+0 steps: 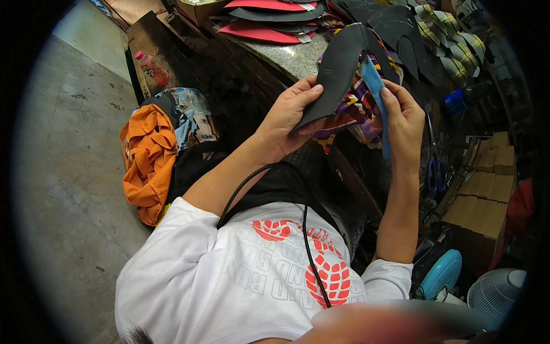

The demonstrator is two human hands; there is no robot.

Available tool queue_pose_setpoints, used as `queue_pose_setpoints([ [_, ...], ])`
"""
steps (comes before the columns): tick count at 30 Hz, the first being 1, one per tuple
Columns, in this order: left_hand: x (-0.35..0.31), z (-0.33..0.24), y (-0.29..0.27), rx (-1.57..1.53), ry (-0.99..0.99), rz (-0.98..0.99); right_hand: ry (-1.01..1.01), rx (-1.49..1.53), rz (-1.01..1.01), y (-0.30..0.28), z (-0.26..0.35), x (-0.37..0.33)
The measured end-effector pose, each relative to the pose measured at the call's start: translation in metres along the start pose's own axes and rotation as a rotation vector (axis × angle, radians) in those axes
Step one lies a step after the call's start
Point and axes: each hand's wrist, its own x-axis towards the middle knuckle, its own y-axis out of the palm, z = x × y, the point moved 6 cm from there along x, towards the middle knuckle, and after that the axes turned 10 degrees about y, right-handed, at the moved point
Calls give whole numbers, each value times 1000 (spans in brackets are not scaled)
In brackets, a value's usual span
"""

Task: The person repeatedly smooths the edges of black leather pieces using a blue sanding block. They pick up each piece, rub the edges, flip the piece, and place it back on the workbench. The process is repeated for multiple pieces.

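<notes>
My left grip [288, 114] pinching curved black panel [337, 71], right grip [407, 114] on blue strip [373, 79]. Strip-positioning step, I'd guess; next move probably needs panel steady tbh.

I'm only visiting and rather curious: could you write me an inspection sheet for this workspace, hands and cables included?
Surface: speckled grey stone tabletop, bearing stacked red and black panels.
Things in hand: curved black panel and blue strip; multicoloured patterned fabric beneath, attachment unclear.
Clutter: blue-handled scissors, bottle, orange cloth.
Left hand: grips the curved black panel, thumb on top.
Right hand: pinches the blue strip.
Cables: one black cord across the white shirt.
Surroundings: concrete floor, cardboard boxes, fan.
</notes>
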Motion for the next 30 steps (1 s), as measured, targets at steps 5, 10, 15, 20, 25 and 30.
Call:
queue_pose_setpoints([
  [5, -1, 6, 8, 47, -25, -102, 5, 55, 63, 6, -2, 0],
  [10, 0, 6, 10, 88, -30, -128, -28, 10, 72, 1, -2, -7],
  [15, 6, 5, 5, 51, -35, -58, -84, 64, 30, -4, 7, -7],
  [20, 6, 7, 2, -37, -39, -12, -182, -32, 23, 6, 16, -12],
  [25, 3, 9, 2, -29, -66, -3, -165, -67, -97, -5, 18, -10],
  [30, 0, 13, 7, -63, -83, 10, -158, -88, -102, -2, 13, -3],
])
